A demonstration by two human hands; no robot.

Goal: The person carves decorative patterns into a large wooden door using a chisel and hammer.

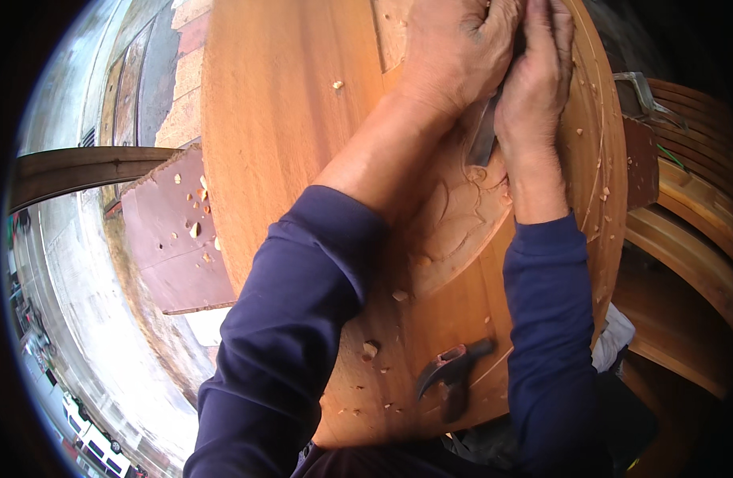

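At the far part of a carved wooden panel (279,95), both my hands close round a chisel. The grey flat metal of the chisel (482,142) shows below them, and its grip is mostly hidden between my palms. My left hand (462,60) is curled with the fingers bent, cut off by the top edge. My right hand (538,92) presses against the other side, its fingers running away from me. Beneath the metal lies a carved leaf-like relief (454,215). A dark hammer (452,374) rests near the panel's close edge, apart from both hands.
Wood chips (370,350) are scattered over the panel. A brownish board (171,231) sticks out on the left with more chips. Curved wooden pieces (685,255) are stacked on the right, with pale cloth (613,338) beside them. Pavement and parked vehicles (96,442) show at far left.
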